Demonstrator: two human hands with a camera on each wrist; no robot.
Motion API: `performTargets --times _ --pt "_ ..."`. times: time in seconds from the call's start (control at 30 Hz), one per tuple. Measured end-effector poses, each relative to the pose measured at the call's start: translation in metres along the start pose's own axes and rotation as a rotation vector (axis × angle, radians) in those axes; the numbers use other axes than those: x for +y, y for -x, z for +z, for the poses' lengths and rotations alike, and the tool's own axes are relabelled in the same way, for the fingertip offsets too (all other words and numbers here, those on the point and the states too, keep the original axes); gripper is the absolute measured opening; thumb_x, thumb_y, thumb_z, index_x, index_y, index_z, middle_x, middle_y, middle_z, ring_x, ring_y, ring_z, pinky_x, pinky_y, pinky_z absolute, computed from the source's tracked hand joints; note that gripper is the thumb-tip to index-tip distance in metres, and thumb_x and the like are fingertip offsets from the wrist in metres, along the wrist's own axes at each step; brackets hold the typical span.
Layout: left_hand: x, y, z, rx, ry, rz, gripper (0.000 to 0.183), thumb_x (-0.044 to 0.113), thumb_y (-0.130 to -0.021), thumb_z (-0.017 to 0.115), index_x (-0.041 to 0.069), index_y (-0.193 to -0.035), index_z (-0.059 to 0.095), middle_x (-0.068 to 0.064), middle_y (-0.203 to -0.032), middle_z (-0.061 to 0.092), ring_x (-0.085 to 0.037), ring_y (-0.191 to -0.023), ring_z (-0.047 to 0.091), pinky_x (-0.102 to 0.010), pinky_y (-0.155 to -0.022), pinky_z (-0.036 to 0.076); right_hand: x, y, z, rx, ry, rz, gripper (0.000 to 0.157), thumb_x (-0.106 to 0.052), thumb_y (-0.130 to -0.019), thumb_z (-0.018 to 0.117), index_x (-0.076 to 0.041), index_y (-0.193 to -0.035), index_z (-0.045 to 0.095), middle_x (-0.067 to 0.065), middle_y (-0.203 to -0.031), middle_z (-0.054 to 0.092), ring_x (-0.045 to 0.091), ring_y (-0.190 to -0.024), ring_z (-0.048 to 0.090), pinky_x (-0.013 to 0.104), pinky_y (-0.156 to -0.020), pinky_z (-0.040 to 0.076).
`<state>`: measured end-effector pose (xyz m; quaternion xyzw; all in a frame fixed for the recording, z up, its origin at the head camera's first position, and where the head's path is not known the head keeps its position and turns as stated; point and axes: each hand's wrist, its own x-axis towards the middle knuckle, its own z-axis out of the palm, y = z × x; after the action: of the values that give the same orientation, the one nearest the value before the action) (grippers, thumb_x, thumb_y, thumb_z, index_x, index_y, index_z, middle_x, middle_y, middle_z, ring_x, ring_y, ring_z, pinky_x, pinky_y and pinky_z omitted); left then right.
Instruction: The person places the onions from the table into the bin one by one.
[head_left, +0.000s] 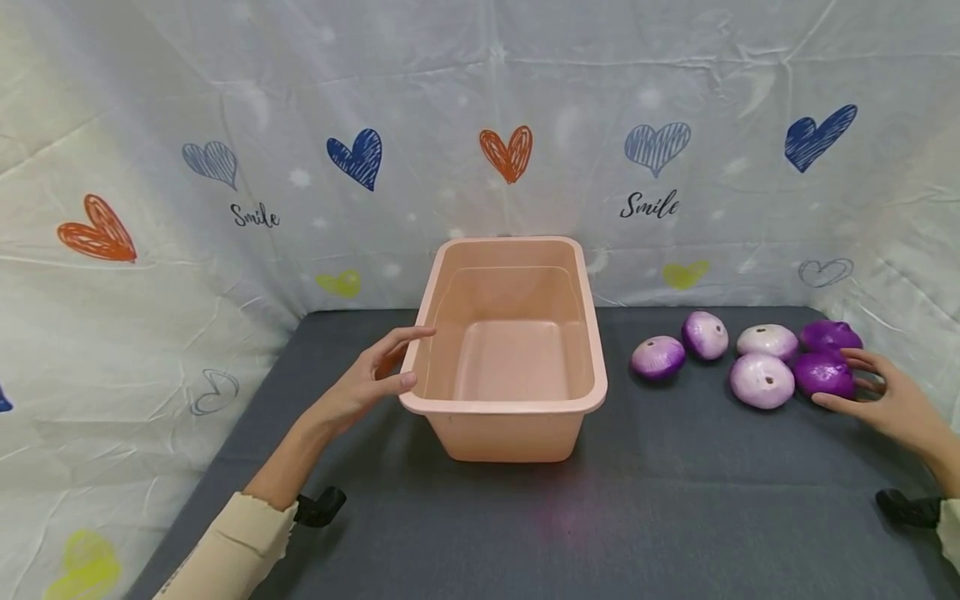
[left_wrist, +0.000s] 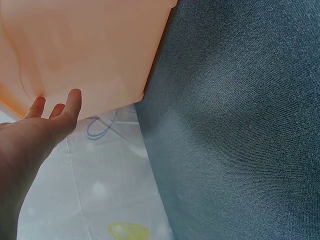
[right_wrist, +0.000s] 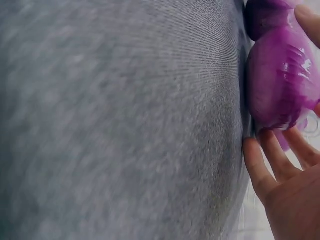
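Observation:
A pale pink plastic bin [head_left: 504, 407] stands upright on the dark table, with a bare inside. My left hand [head_left: 378, 369] is at its left rim, forefinger reaching over the edge and thumb at the near left corner. In the left wrist view, the other fingers [left_wrist: 73, 102] lie loosely bent by the bin's outer wall. At the right, my right hand [head_left: 892, 398] spreads round a shiny deep purple onion [head_left: 817, 375], thumb on the near side. Its fingertips are right at the onion's skin in the right wrist view. Another purple onion [head_left: 830, 334] sits just behind.
White-and-purple onions lie left of my right hand: one [head_left: 762, 382] beside the purple onion, one [head_left: 768, 341] behind it, and two more [head_left: 705, 335] nearer the bin. A white sheet [head_left: 427, 200] printed with hearts hangs along the table's back and left edges.

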<state>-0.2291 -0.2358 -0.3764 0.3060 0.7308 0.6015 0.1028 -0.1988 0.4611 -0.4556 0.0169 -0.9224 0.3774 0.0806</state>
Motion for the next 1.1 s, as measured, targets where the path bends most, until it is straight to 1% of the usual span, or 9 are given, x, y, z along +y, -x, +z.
performTargets --times 0.2,0.47,0.57,0.67,0.77,0.87,1.0,1.03,1.1 --pt "-0.001 -0.001 0.000 -0.009 0.002 0.009 0.062 0.016 -0.100 0.064 0.007 -0.156 0.038 -0.009 -0.162 0.026 -0.033 -0.143 0.029 -0.054 -0.102 0.038 -0.001 -0.003 -0.003 -0.011 0.027 -0.010 0.085 -0.024 -0.089 0.082 0.012 -0.148 0.033 0.043 -0.141 0.037 0.068 -0.114 0.044 0.005 -0.065 0.034" --pt "0.000 0.000 0.000 -0.013 0.011 0.012 0.062 0.015 -0.100 0.062 0.008 -0.156 0.037 -0.014 -0.163 0.023 -0.036 -0.144 0.028 -0.049 -0.101 0.041 0.002 -0.007 0.001 0.008 0.003 -0.043 0.079 -0.020 -0.088 0.083 0.011 -0.144 0.038 0.043 -0.136 0.041 0.068 -0.112 0.045 0.004 -0.066 0.034" --pt "0.000 0.000 0.000 -0.011 0.007 0.016 0.062 0.013 -0.100 0.061 0.005 -0.156 0.036 -0.015 -0.163 0.023 -0.036 -0.144 0.028 -0.047 -0.102 0.041 0.004 -0.006 0.001 0.027 -0.005 -0.053 0.077 -0.019 -0.088 0.083 0.010 -0.144 0.039 0.043 -0.136 0.042 0.063 -0.112 0.047 0.004 -0.069 0.034" --pt "0.001 -0.001 0.001 -0.007 0.006 0.018 0.061 0.012 -0.101 0.061 0.003 -0.156 0.035 -0.014 -0.163 0.023 -0.035 -0.145 0.027 -0.046 -0.103 0.040 0.005 -0.003 0.002 0.060 -0.016 -0.061 0.075 -0.017 -0.088 0.083 0.010 -0.144 0.041 0.040 -0.135 0.044 0.027 -0.114 0.055 0.003 -0.073 0.034" --pt "0.002 -0.001 0.001 -0.005 0.017 0.020 0.060 0.010 -0.101 0.061 0.003 -0.156 0.036 -0.015 -0.164 0.023 -0.032 -0.146 0.026 -0.045 -0.105 0.039 0.004 0.002 0.002 0.085 -0.032 -0.038 0.074 -0.019 -0.089 0.082 0.006 -0.146 0.042 0.037 -0.135 0.044 -0.003 -0.100 0.046 0.003 -0.073 0.035" --pt "0.003 -0.002 0.002 -0.001 0.021 0.018 0.059 0.009 -0.101 0.060 0.004 -0.156 0.037 -0.014 -0.163 0.025 -0.030 -0.147 0.025 -0.045 -0.106 0.038 0.000 0.006 0.000 0.080 -0.058 0.002 0.075 -0.021 -0.092 0.080 -0.003 -0.152 0.040 0.038 -0.139 0.039 0.000 -0.100 0.046 0.004 -0.071 0.038" --pt "0.004 -0.001 0.002 -0.002 0.014 0.013 0.060 0.009 -0.101 0.060 0.004 -0.156 0.037 -0.013 -0.163 0.025 -0.029 -0.148 0.024 -0.045 -0.106 0.037 -0.009 0.011 -0.002 0.072 -0.094 0.042 0.074 -0.023 -0.096 0.074 -0.016 -0.159 0.036 0.040 -0.147 0.031 0.027 -0.112 0.051 0.005 -0.069 0.040" --pt "0.004 0.000 0.002 -0.004 0.016 0.014 0.060 0.009 -0.101 0.060 0.004 -0.156 0.037 -0.014 -0.163 0.025 -0.029 -0.148 0.024 -0.045 -0.106 0.037 -0.012 0.012 -0.002 0.070 -0.110 0.046 0.073 -0.023 -0.097 0.073 -0.018 -0.160 0.035 0.039 -0.150 0.028 0.029 -0.115 0.050 0.005 -0.069 0.041" --pt "0.005 0.001 0.001 -0.004 0.023 0.014 0.060 0.009 -0.101 0.060 0.004 -0.156 0.038 -0.014 -0.163 0.026 -0.031 -0.147 0.026 -0.045 -0.106 0.038 -0.019 0.013 -0.002 0.061 -0.147 0.050 0.073 -0.022 -0.099 0.071 -0.022 -0.161 0.033 0.037 -0.156 0.021 0.047 -0.126 0.043 0.006 -0.071 0.041"
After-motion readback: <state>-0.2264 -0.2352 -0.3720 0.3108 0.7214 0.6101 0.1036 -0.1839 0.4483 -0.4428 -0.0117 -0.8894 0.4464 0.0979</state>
